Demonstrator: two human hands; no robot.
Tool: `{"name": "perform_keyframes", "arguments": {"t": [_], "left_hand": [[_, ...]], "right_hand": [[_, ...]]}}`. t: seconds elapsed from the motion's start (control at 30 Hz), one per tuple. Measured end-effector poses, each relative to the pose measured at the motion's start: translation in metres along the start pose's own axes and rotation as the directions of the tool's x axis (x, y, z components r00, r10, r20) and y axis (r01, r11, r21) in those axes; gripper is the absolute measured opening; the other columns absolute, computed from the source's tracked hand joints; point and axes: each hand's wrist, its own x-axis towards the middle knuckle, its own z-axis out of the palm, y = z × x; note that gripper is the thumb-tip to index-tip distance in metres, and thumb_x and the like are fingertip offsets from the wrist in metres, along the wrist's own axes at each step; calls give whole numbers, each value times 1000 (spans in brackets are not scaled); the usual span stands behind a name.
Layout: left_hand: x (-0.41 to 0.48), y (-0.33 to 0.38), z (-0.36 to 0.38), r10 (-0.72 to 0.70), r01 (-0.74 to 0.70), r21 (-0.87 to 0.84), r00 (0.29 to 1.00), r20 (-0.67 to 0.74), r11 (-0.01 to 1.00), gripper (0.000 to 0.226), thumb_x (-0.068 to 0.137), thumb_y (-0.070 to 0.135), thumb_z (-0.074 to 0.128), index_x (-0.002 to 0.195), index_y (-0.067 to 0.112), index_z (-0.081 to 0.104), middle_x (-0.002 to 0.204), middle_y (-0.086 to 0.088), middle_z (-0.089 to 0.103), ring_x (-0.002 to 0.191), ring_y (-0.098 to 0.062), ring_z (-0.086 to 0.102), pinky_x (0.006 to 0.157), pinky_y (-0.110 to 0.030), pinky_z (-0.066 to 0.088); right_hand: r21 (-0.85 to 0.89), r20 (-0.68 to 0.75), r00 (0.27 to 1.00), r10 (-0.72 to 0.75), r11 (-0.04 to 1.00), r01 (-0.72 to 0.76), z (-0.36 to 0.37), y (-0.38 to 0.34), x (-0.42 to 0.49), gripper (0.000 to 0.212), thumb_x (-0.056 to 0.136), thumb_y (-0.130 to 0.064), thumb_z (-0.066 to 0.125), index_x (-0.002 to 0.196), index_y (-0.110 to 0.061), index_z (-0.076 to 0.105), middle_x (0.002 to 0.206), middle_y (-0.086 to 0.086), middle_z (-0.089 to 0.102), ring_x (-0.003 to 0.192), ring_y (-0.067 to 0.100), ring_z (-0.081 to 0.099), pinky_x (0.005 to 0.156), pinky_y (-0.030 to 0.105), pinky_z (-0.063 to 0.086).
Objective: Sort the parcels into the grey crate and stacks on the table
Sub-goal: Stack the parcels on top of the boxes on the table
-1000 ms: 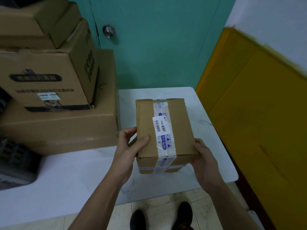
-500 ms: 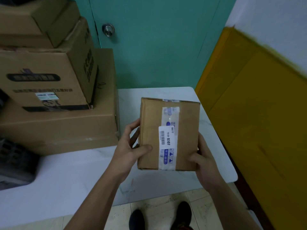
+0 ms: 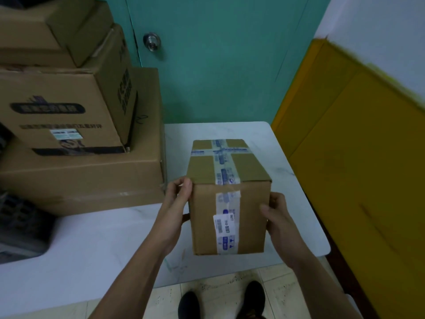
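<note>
Left grip point(image 3: 177, 203) is clamped on the parcel point(image 3: 204, 217) at its left edge, fingertips near the top corner. Right grip point(image 3: 277, 217) is clamped on the right edge, thumb across the front face.

The parcel stands on end over the counter point(image 3: 92, 249), just right of the carton stack point(image 3: 80, 178); base contact can't be told.

Handling, judged: stiff taped cardboard, rigid walls, moderate weight. The tape bands look slick, so hold bare cardboard at opposite edges, or under the base.

The grey crate point(image 3: 20, 229) sits left of the stack, partly out of view.
</note>
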Motion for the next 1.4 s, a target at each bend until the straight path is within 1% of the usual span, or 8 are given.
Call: {"name": "perform_keyframes", "arguments": {"t": [0.1,0.23,0.33,0.5,0.87,1.03,1.23,1.4], "left_hand": [[0,3,0,-8,7,68,1000,11,998,62,81,66,66,126,25,60,125,3,66,112,-10,65,85,-37,52],[2,1,-1,-14,13,31,1000,27,999,18,84,40,64,96,27,60,93,13,71,94,-6,65,74,-33,46],[1,-3,0,-24,24,12,999,42,1000,22,75,34,59,96,26,57,88,14,72,87,-1,67,72,-32,44],[0,-6,-2,-33,34,-14,998,54,999,33,67,30,62,99,22,56,92,10,69,86,-2,67,71,-31,44],[-1,-6,1,-99,103,-64,993,58,993,68,50,43,73,111,20,55,102,6,68,97,-9,65,75,-35,46],[2,-4,-2,-248,248,21,969,10,969,84,74,65,72,146,34,42,124,10,64,120,-18,57,96,-48,51],[-2,-5,-1,-247,239,125,968,50,963,62,77,62,68,134,38,59,126,10,68,118,-14,62,84,-41,55],[-1,-10,1,-291,294,95,956,-41,951,68,69,59,73,123,20,59,124,1,66,114,-14,63,91,-46,54]], "right_hand": [[33,-86,994,71,997,-68,4,-2,2,92,65,-85,61,115,-9,50,106,-1,69,97,13,66,76,27,53],[94,-129,982,140,987,-129,6,-2,3,98,58,-93,53,122,-19,58,116,0,70,108,18,67,84,33,51],[76,-141,976,164,985,-155,7,-2,4,110,38,-98,61,121,-26,55,120,-4,67,110,12,66,92,37,51],[91,-156,973,171,983,-158,10,-6,3,60,67,-68,48,106,-24,54,117,-2,64,104,9,63,88,34,49],[71,-159,966,203,978,-194,5,-2,7,35,98,-38,46,129,-23,53,129,8,62,115,22,61,96,41,48],[51,43,963,265,962,-267,-9,-3,1,82,62,-42,68,141,-31,48,129,3,65,116,28,63,90,42,52],[-47,-63,934,353,933,-356,-2,-4,3,84,62,-47,75,141,-33,49,126,-2,67,108,21,68,100,47,51],[-124,-83,918,388,910,-396,-3,-6,1,43,92,-20,64,133,-25,51,126,5,63,109,24,63,88,41,53]]}}
